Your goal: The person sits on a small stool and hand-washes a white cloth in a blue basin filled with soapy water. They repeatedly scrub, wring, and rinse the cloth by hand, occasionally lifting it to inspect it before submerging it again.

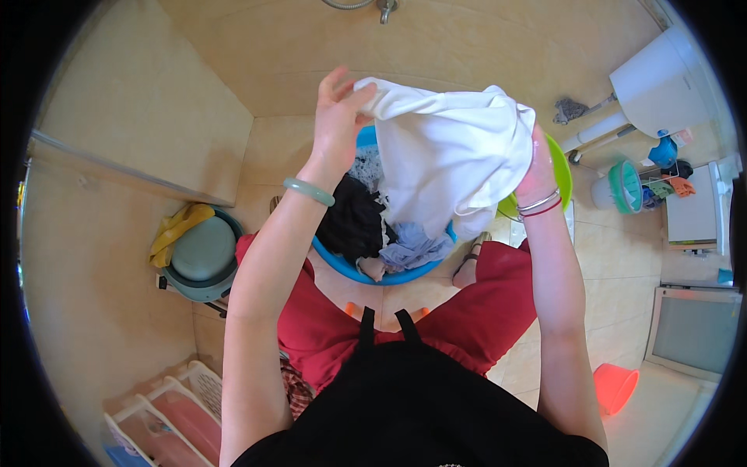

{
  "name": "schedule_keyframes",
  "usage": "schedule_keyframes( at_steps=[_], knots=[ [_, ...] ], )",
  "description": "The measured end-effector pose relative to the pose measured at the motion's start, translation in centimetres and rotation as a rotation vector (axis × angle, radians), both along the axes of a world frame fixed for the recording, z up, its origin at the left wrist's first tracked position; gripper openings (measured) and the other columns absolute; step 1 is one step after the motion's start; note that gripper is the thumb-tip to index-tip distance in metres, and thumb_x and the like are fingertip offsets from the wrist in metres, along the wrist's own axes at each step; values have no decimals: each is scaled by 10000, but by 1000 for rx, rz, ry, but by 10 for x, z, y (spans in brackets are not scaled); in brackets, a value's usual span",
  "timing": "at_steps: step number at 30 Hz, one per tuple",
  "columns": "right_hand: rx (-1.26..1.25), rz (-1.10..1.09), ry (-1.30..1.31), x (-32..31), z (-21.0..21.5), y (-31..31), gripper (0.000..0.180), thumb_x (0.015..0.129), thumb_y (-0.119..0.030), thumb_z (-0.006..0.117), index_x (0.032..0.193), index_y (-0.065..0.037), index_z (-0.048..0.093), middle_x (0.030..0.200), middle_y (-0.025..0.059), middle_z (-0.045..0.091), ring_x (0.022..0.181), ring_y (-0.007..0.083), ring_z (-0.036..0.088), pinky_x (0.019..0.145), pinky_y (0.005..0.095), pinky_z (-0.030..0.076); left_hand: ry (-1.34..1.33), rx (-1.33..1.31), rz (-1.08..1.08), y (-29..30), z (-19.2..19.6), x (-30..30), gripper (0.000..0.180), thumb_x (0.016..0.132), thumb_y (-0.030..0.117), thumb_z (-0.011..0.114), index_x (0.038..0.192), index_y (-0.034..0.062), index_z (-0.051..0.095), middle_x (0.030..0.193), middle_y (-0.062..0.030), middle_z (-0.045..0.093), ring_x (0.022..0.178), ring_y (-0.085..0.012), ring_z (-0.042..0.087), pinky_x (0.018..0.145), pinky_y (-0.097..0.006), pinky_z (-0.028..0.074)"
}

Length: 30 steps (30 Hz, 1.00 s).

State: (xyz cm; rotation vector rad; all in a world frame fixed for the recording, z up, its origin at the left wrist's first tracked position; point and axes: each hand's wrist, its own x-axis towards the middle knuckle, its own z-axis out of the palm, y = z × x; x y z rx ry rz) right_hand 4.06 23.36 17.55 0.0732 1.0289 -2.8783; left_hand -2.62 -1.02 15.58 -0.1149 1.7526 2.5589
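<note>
Stretched between my hands is a white garment (447, 148), whose exact kind I cannot make out. My left hand (336, 121) pinches its upper left edge between thumb and fingers. At the other end, my right hand (537, 167) grips the cloth, its fingers mostly covered by the folds. The garment hangs over a blue basin (362, 278) on the floor, hiding much of it. Inside lie a black garment (348, 222), a light blue cloth (416, 247) and sudsy water (366, 166).
A lime-green basin (562, 167) stands behind my right wrist. At the left, a yellow cloth (173, 233) hangs over stacked grey-green basins (204, 249). A white rack (167, 397) stands lower left, an orange-red bucket (615, 388) lower right. A faucet (385, 9) is on the far wall.
</note>
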Motion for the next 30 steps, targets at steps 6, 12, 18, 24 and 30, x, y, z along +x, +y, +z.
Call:
schedule_keyframes(
  at_steps=[6, 12, 18, 24, 30],
  knots=[
    [-71, 129, -78, 17, 22, 1, 369, 963, -291, 411, 1184, -32, 553, 1123, 102, 628, 1026, 235, 601, 909, 367, 482, 531, -529, -62, 24, -26, 46, 541, 696, 279, 804, 1086, 48, 510, 1127, -83, 487, 1051, -213, 504, 820, -345, 462],
    [-40, 45, -41, 34, 31, 12, 371, 968, -302, 398, 1191, -44, 545, 1117, 101, 629, 993, 241, 615, 893, 370, 490, 436, -528, -539, 52, -55, 87, 211, 798, 227, 720, 911, 62, 656, 883, -68, 638, 808, -153, 583, 726, -263, 469],
    [5, -7, -81, 17, 32, 48, 325, 941, -341, 512, 1041, -53, 625, 986, 84, 671, 932, 230, 634, 877, 372, 496, 188, -229, -452, 28, -53, 62, 127, 903, 161, 608, 909, 38, 636, 799, 38, 601, 766, -49, 507, 705, -218, 439],
    [358, -138, -37, 22, 7, 57, 489, 931, -376, 543, 1271, -25, 520, 1139, 67, 600, 1024, 161, 577, 926, 326, 457, 399, -487, -179, 19, -11, 35, 155, 945, 183, 544, 924, 32, 572, 718, 27, 545, 683, -42, 473, 604, -217, 409],
    [1662, 47, 295, 25, 3, 3, 360, 839, -297, 662, 1143, -110, 618, 1212, 101, 546, 1038, 234, 564, 897, 313, 440, 312, -289, -246, 38, 22, 19, 177, 972, 220, 499, 935, 50, 530, 694, 38, 489, 650, -32, 425, 569, -202, 372]
  ],
)
